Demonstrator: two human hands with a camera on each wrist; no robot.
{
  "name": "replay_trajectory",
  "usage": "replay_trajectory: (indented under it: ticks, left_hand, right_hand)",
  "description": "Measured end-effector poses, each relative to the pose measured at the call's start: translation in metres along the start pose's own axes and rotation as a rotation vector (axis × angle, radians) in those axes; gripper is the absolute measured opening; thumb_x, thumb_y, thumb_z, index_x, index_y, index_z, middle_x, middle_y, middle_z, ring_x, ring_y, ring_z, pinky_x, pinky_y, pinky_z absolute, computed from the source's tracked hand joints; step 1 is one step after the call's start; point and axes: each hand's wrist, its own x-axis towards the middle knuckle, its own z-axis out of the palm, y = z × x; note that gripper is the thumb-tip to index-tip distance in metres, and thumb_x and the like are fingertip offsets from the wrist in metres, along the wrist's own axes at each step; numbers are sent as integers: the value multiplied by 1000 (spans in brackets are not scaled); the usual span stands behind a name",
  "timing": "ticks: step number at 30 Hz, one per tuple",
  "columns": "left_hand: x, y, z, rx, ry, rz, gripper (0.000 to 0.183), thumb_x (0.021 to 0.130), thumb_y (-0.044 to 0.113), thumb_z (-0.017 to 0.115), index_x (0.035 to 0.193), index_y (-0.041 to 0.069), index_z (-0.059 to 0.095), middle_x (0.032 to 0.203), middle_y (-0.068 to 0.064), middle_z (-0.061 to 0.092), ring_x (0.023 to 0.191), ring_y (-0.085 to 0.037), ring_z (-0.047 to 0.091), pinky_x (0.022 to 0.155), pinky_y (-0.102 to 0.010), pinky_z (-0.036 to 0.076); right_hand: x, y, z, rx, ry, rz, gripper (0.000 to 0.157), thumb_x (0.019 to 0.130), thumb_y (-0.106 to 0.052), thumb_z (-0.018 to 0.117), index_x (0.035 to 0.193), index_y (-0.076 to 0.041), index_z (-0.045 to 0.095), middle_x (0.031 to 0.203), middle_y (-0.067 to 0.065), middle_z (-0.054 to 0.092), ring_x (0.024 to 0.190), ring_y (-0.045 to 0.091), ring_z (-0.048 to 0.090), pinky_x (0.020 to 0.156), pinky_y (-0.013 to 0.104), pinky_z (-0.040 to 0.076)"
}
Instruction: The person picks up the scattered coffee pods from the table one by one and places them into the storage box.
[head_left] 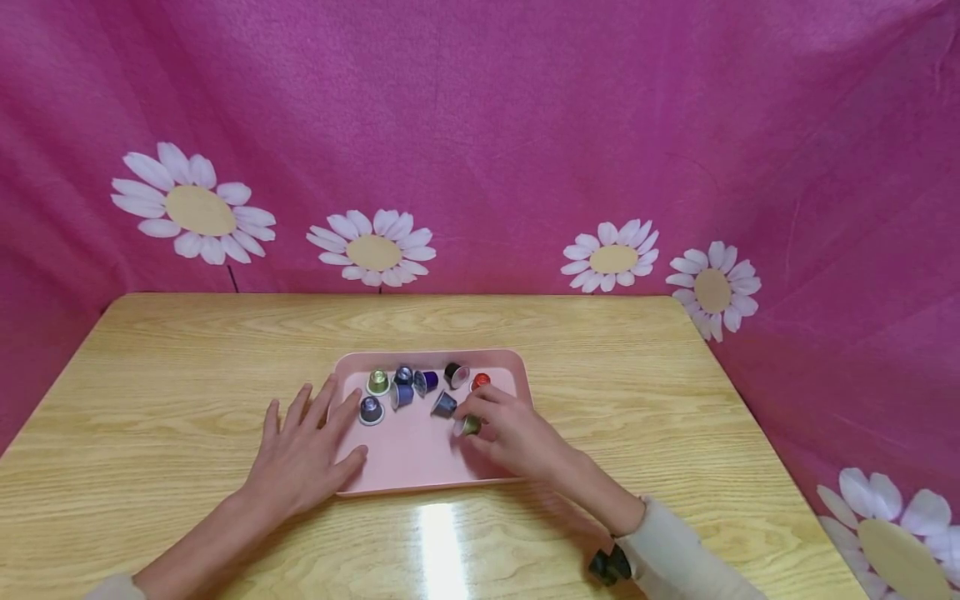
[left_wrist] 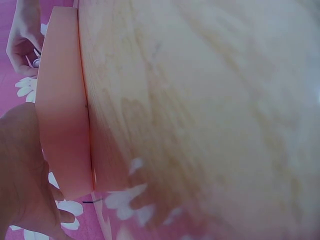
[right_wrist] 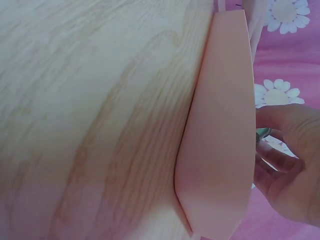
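Note:
A pink tray (head_left: 408, 457) holds several coffee capsules. My right hand (head_left: 517, 429) reaches over its right side and pinches an olive-green coffee capsule (head_left: 471, 426) between thumb and fingers; a green bit of it (right_wrist: 263, 133) shows in the right wrist view. Close to those fingers are a grey-blue capsule (head_left: 444, 405) and a red capsule (head_left: 481, 381), partly covered by the hand. My left hand (head_left: 300, 458) lies with spread fingers at the tray's left edge. Nearest to it stands a dark grey capsule (head_left: 371, 409), with a light green capsule (head_left: 378, 382) behind.
Along the tray's back lie a dark blue capsule (head_left: 404, 375), a purple capsule (head_left: 427, 382) and a black capsule (head_left: 455, 374); a blue-violet capsule (head_left: 402, 395) sits before them. A wooden table (head_left: 187, 358) carries the tray. Pink flowered cloth (head_left: 480, 142) hangs behind and at the sides.

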Motion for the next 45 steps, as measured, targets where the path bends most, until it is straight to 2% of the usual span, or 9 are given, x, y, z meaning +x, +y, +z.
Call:
replay_trajectory:
  ticks: [15,20,27,34,45]
  left_hand:
    - [0,0,1,-1,6,-1,69,93,48,59,151,16,44,159,-20,28,140,-49,24,103,-76,12]
    - [0,0,1,1,6,-3,69,93,48,59,152,16,44,159,-20,28,140,-49,24,103,-76,11]
    - [0,1,1,0,4,-6,69,92,48,60,152,15,44,159,-20,27,140,-50,24,103,-77,11]
    - [-1,1,1,1,4,-6,69,93,48,59,152,16,44,159,-20,27,140,-49,24,103,-76,11]
    - [-1,0,1,-2,-1,-6,69,93,48,59,152,15,43,159,-20,27,140,-50,24,103,-77,10]
  right_hand:
    - [3,-2,12,-60,-34,17,26,86,-12,80,111,-14,71,111,1,62,86,11,55,77,22,50]
    - [3,-2,16,-88,-21,8,26,85,-13,80,110,-15,72,111,1,63,86,12,56,79,25,50]
    - [2,-2,18,-97,-13,3,26,84,-12,81,109,-15,72,110,0,64,84,11,56,78,24,50]
    - [2,-2,20,-109,-24,19,26,85,-13,81,109,-16,72,112,0,64,89,12,56,81,25,50]
    - [2,-1,22,-121,-1,-14,27,83,-9,81,108,-16,72,110,-1,64,92,13,59,82,26,51]
